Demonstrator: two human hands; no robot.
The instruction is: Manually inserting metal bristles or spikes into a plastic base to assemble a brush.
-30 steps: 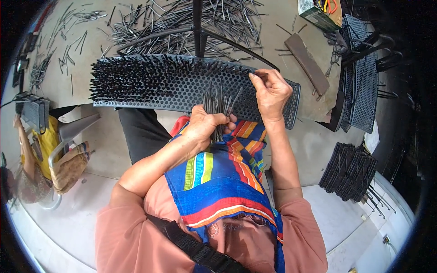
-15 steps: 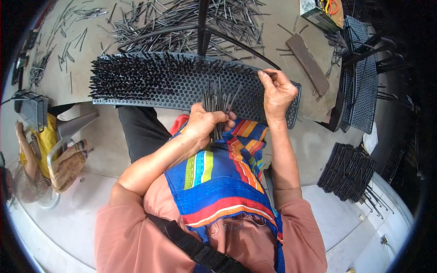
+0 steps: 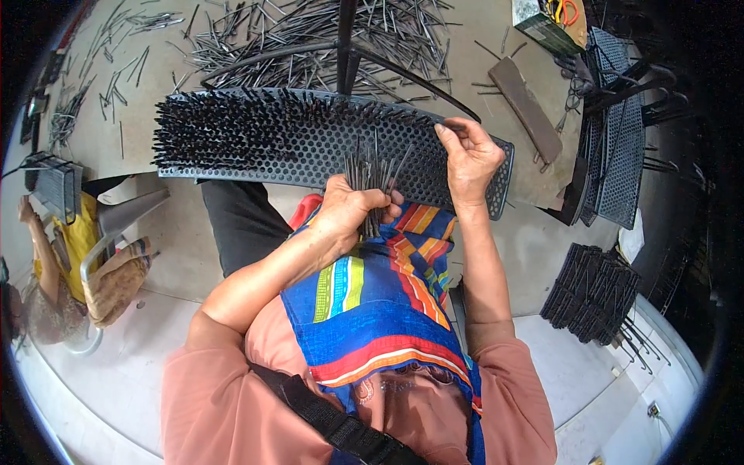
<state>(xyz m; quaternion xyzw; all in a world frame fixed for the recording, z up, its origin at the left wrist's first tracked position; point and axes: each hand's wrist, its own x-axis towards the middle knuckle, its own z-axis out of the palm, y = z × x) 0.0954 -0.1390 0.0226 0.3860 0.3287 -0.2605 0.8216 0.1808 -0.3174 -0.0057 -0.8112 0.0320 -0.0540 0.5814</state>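
A long, curved black perforated panel (image 3: 310, 155) lies across in front of me. Short black sticks (image 3: 213, 128) stand densely in its left holes, and a band of them runs along the far edge toward the right. My left hand (image 3: 353, 205) is closed round a bunch of thin dark sticks (image 3: 368, 174), their tips pointing up over the panel's near edge. At the panel's far right edge, beside the end of that band, my right hand (image 3: 471, 159) pinches with thumb and forefinger. Whatever lies between those fingertips is too hidden to make out.
Loose dark sticks (image 3: 310, 46) are heaped on the table behind a black metal frame (image 3: 346, 46). A brown bar (image 3: 525, 108) lies to the right, near more perforated panels (image 3: 620, 139). A box with tools (image 3: 546, 23) stands at far right; another person (image 3: 54, 271) sits at left.
My right hand has shifted slightly left along the panel's far edge, and the dark stick seen by its fingers before is no longer plain. My left hand has stayed put with its bunch.
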